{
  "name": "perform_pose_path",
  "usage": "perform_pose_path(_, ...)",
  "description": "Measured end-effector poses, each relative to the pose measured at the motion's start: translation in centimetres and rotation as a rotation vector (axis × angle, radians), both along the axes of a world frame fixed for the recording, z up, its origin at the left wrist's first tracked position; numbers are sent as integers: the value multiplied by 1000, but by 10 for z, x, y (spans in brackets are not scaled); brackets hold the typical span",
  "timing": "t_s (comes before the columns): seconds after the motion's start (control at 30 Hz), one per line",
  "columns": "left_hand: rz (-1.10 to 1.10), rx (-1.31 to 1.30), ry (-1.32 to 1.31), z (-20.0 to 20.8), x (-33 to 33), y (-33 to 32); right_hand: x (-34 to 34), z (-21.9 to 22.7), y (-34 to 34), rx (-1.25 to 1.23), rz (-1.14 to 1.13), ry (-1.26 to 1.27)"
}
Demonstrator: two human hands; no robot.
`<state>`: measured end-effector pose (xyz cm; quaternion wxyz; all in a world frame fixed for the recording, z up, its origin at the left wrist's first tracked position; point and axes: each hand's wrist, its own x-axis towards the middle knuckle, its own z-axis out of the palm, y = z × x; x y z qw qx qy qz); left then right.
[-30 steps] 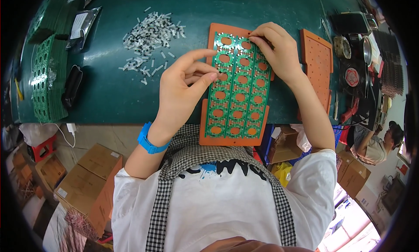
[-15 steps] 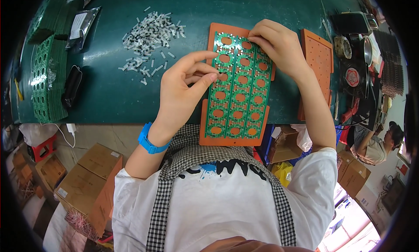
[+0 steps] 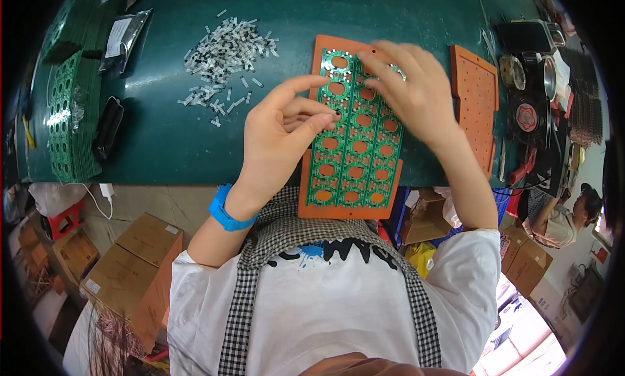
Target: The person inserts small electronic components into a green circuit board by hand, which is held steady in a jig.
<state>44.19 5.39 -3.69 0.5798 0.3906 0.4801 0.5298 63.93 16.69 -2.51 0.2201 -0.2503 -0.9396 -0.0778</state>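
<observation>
A panel of green circuit boards (image 3: 359, 134) with rows of oval cut-outs lies on an orange tray (image 3: 345, 212) in front of me. My left hand (image 3: 283, 125) is over the panel's left edge, index finger stretched out. Its thumb and curled fingers close on something too small to make out. Over the panel's far right part, my right hand (image 3: 416, 89) is blurred by motion, its thumb and fingers apart, with nothing visible between them. A pile of small clear-and-black strip pieces (image 3: 224, 54) lies on the green table (image 3: 176, 141) to the left.
Stacks of green circuit panels (image 3: 75, 122) stand at the left, beside a silver bag (image 3: 124, 41) and a black pouch (image 3: 107, 128). Another orange tray (image 3: 474, 102) is at the right, near a solder spool (image 3: 526, 116). Cardboard boxes (image 3: 130, 265) sit below the table; another person (image 3: 563, 216) is far right.
My right hand has shifted slightly nearer, its pinched fingers spreading apart. My left hand has moved a little to the right over the panel.
</observation>
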Motion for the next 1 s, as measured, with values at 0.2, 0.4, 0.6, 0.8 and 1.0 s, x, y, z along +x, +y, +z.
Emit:
perform_pose_path(0.2,-79,-54,-112,5,8,-2,-5,3,-41,-459,202,290)
perform_pose_path(0.4,-61,-12,101,7,2,-1,5,8,-31,-807,160,349)
perform_pose_path(0.6,218,260,1290,-9,-52,11,42,0,23,-664,-197,216)
perform_pose_path(0.8,182,231,1309,-9,-55,16,42,-5,28,-678,-126,158)
perform_pose_path(1.0,242,392,1343,-11,-48,18,39,-7,26,-622,-122,136)
